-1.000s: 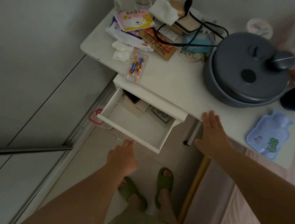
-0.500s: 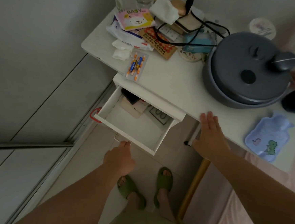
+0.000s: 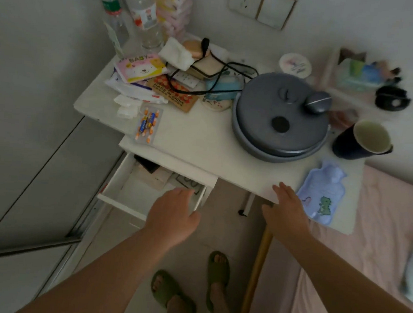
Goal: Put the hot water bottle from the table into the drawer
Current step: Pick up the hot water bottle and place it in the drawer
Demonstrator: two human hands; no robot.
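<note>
- Neither hand holds anything. The left hand point(image 3: 173, 213) hangs loose-fingered over the front right corner of the open white drawer point(image 3: 133, 195) — whether it touches the rim, I cannot tell.
- The right hand point(image 3: 286, 212) lies flat, fingers spread, at the white table point(image 3: 201, 141) edge.
- Just right of that hand lies the pale blue, flat rubber hot water bottle with a green dinosaur point(image 3: 321, 192), untouched.
- Step in hand: drawer open, bottle not yet taken. Next — the right hand should probably slide right and pinch the bottle's soft body.
</note>
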